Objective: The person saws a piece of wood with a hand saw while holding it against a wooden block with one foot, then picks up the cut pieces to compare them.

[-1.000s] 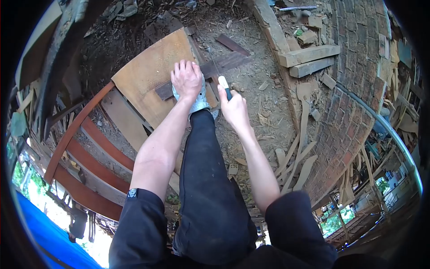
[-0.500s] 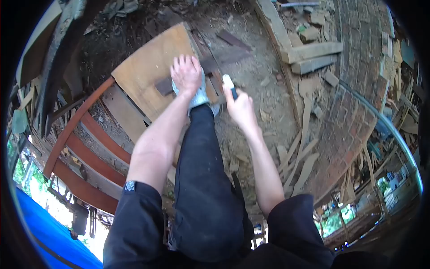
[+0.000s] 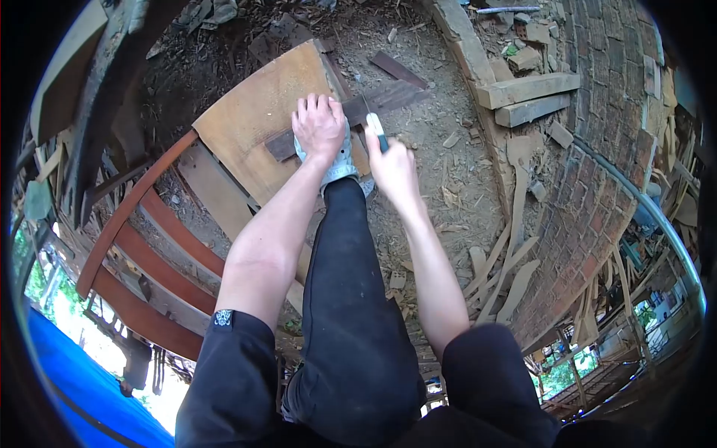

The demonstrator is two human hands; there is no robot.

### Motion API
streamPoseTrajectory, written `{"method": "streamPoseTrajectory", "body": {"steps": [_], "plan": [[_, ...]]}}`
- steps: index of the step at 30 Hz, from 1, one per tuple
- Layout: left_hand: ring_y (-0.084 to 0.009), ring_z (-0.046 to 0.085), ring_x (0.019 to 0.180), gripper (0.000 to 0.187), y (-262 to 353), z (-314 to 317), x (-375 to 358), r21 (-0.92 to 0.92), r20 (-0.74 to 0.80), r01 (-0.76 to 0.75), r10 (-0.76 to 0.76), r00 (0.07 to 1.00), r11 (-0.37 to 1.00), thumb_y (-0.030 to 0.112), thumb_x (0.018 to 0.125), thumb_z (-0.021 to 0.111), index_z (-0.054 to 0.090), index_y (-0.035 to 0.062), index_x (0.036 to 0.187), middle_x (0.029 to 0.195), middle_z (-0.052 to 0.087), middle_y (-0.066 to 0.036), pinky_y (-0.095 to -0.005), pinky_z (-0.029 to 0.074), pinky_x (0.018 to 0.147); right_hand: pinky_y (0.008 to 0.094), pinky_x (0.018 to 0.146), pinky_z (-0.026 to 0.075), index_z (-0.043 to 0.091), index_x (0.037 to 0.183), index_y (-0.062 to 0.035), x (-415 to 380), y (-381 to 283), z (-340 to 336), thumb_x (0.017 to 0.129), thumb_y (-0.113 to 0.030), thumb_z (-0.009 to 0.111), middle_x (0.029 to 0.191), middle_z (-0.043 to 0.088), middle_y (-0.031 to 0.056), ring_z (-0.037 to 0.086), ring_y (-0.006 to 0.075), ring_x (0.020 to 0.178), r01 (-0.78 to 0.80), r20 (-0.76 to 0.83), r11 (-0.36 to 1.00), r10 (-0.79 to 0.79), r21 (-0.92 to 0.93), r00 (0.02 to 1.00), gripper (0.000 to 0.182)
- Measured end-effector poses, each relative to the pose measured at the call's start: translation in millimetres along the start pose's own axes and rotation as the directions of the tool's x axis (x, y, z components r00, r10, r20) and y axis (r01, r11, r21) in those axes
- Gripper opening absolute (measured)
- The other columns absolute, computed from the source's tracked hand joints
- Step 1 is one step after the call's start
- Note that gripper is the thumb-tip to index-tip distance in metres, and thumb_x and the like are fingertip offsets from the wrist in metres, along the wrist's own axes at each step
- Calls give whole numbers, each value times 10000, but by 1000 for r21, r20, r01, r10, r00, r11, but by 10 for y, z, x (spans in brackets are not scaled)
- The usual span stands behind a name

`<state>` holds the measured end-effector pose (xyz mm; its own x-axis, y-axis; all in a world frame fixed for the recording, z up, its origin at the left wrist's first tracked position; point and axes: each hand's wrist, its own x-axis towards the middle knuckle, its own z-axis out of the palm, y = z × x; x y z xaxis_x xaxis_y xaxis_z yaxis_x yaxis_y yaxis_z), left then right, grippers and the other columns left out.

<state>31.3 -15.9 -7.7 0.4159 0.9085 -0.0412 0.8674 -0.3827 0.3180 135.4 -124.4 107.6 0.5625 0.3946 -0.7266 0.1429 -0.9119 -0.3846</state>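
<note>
My right hand (image 3: 392, 166) is closed around the white and dark green handle (image 3: 377, 131) of a handsaw, whose thin blade (image 3: 366, 103) shows nearly edge-on at a dark wooden plank (image 3: 388, 97). That plank lies slanted across a tan wooden panel (image 3: 254, 97) and sticks out past its right edge. My foot, in a light patterned shoe (image 3: 342, 163), stands over the plank. On the front of the shoe lies my left hand (image 3: 320, 131), fingers forward, slightly bent and a little apart; its palm is hidden.
A reddish-brown slatted wooden frame (image 3: 142, 190) lies at the left. Timber beams (image 3: 530, 89) and a brick surface (image 3: 597, 164) are on the right, with thin wood offcuts (image 3: 515, 276) nearby. Dirt and wood scraps cover the ground (image 3: 441, 112). A metal pipe (image 3: 635, 190) curves along the right side.
My right hand and the saw handle have moved slightly up and away from me in the view. The left hand still rests on the shoe; the whole view has shifted a little.
</note>
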Motion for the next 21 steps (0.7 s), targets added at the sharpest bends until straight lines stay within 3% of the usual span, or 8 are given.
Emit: {"method": "streamPoseTrajectory", "body": {"steps": [2, 4, 7, 10, 13, 14, 16, 21], "plan": [[-324, 645, 1022, 226, -10, 33, -32, -19, -8, -9, 9, 1000, 1000, 243, 977, 612, 735, 64, 913, 1017, 692, -107, -484, 511, 861, 547, 804, 550, 706, 1023, 76, -176, -19, -133, 1071, -579, 565, 837, 718, 303, 727, 512, 889, -77, -6, 997, 77, -20, 997, 672], [-324, 648, 1014, 221, -12, 38, 97, -35, -54, -14, 12, 998, 999, 244, 975, 617, 730, 67, 905, 1005, 689, -104, -486, 511, 848, 554, 771, 547, 700, 1076, 83, -813, 115, -317, 1082, -542, 562, 816, 709, 286, 718, 516, 831, 63, -74, 998, -62, 4, 995, 640], [-320, 651, 1002, 211, -20, -4, -99, -25, -32, 4, -5, 999, 1000, 245, 967, 628, 726, 74, 891, 986, 685, -97, -489, 510, 832, 533, 710, 563, 688, 1054, 34, -2074, 313, -1019, 1063, -419, 649, 776, 693, 296, 731, 516, 825, -178, 102, 983, 173, 39, 980, 455], [-319, 652, 1001, 208, 12, 21, -18, -27, -59, -9, 7, 998, 1000, 247, 963, 635, 728, 77, 887, 983, 686, -95, -489, 511, 835, 554, 752, 563, 690, 1043, 42, -2130, 69, -1165, 1072, -445, 621, 837, 708, 318, 731, 523, 882, -198, 97, 980, 195, 17, 976, 493], [-316, 645, 984, 199, 2, 27, -14, -28, -68, -8, 6, 998, 1000, 232, 947, 639, 737, 80, 863, 968, 695, -96, -491, 507, 826, 585, 860, 565, 703, 1099, 75, -925, -73, -560, 1086, -526, 554, 962, 715, 378, 716, 544, 992, -71, 76, 997, 72, -26, 994, 619], [-315, 646, 986, 199, 20, 19, 10, -34, -73, -18, 16, 997, 999, 236, 945, 642, 736, 82, 862, 969, 695, -96, -493, 508, 826, 555, 803, 558, 695, 998, 112, -414, 7, -259, 1092, -529, 550, 885, 707, 348, 726, 530, 916, 24, 7, 1000, -24, 3, 1000, 663], [-314, 646, 989, 199, -86, -5, -28, -24, -61, -31, 29, 998, 999, 240, 943, 644, 736, 84, 861, 970, 695, -96, -494, 510, 826, 571, 911, 578, 705, 1101, 170, 123, -202, -204, 1057, -682, 479, 990, 704, 432, 709, 543, 1100, -52, 69, 986, 63, -159, 996, 883], [-317, 654, 1001, 206, -23, 66, 92, -32, -100, 3, -6, 995, 999, 251, 950, 638, 741, 86, 883, 975, 690, -97, -487, 520, 832, 600, 834, 558, 717, 1026, 89, -1122, -184, -700, 1081, -536, 567, 882, 702, 375, 712, 554, 939, -44, 44, 996, 48, -75, 998, 645]]}}
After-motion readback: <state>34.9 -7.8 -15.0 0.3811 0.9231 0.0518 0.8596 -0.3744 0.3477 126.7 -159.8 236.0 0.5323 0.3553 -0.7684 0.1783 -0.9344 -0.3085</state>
